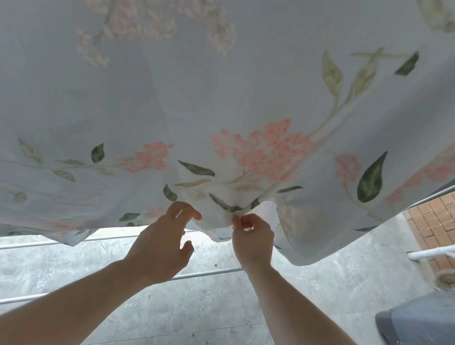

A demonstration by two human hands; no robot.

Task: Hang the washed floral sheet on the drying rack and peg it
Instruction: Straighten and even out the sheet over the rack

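Observation:
The pale blue floral sheet [229, 93], printed with pink blossoms and green leaves, hangs spread across the upper frame. Its lower edge drapes over the drying rack, whose thin white rails [13, 247] show beneath it. My left hand [162, 247] reaches up to the hem, its fingertips touching the fabric near a bunched fold. My right hand [252, 239] pinches the same fold just to the right, fingers curled on the cloth. No peg is visible in either hand.
Grey concrete floor [147, 319] lies below the rails. A grey container [428, 337] stands at the lower right. Red brick paving [439, 222] and white pipes [438, 251] sit at the right edge. A dark rail [451, 186] slants along the sheet's right side.

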